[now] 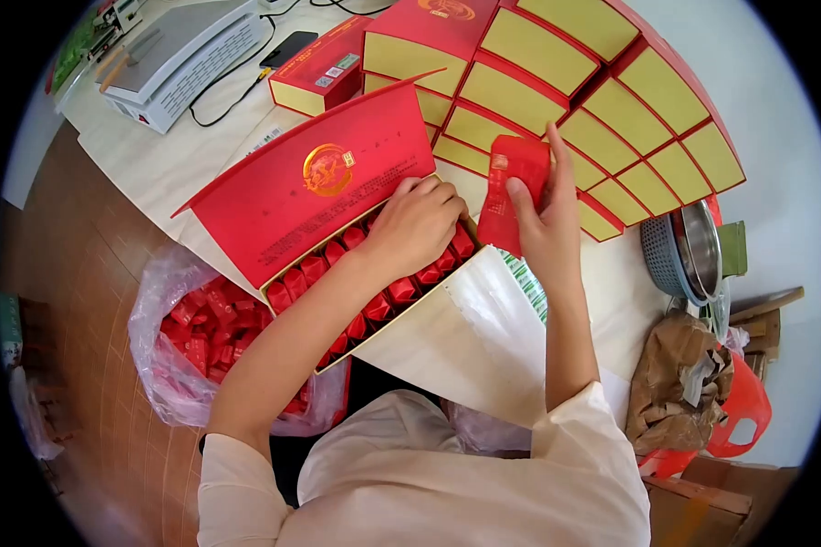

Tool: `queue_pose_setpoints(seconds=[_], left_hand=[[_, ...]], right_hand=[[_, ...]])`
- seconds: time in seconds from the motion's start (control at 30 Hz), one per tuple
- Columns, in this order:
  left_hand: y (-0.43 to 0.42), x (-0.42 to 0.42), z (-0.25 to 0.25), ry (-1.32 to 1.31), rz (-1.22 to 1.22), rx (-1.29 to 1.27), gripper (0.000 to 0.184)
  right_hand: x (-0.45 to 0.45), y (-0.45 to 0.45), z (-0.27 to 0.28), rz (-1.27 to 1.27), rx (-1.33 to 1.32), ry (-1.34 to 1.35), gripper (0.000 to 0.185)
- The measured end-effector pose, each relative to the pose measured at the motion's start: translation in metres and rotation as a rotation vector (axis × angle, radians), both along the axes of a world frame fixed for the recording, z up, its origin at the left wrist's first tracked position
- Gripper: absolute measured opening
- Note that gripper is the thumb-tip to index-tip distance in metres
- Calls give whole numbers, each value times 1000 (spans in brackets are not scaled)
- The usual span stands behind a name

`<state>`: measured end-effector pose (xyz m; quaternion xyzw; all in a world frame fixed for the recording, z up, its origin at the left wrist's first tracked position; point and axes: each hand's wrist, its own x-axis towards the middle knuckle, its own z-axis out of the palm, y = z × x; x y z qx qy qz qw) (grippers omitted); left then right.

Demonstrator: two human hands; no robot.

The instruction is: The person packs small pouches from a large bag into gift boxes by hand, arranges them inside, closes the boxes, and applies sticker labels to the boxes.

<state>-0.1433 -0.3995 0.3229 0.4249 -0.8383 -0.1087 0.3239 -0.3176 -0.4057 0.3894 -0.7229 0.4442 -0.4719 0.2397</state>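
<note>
One red packet [502, 219], pinched in our right hand [553, 223] right of the open box [265, 205], looks light, bendable, best held by its edges. Our left hand [415, 221] curls over the box, its hold unclear.

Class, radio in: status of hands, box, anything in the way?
Left hand over open box, grip unclear. Right hand holding flat red piece. Left forearm across box, hiding some packets.

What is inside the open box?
Rows of red packets show in the box. The left hand and arm cover some of the inside, and anything beneath the packets is hidden.
</note>
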Motion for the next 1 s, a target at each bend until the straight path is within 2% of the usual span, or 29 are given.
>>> queue_pose_setpoints(seconds=[0.13, 0.3, 0.47, 0.53, 0.8, 0.9, 0.93, 1.0], left_hand=[[0, 4, -10, -76, -27, -38, 15], [-1, 10, 2, -124, -44, 133, 13], [0, 17, 7, -50, -68, 170, 12], [-1, 19, 0, 14, -78, 139, 12], [0, 26, 2, 38, -138, 139, 12], [2, 26, 9, -15, -126, 206, 12], [2, 25, 7, -15, -127, 205, 12], [2, 25, 0, 85, -118, 75, 12]], right_hand=[[21, -4, -5, 3, -72, 112, 62], [33, -10, -17, 3, -120, 262, 59], [40, -11, -19, 3, -204, 322, 58], [45, -7, -20, 121, -183, 386, 55], [37, -22, -11, 80, -185, 425, 49], [42, -24, 7, 81, -4, 307, 48], [43, -23, 3, 79, -6, 307, 48], [45, -21, -7, 173, -190, 358, 49]])
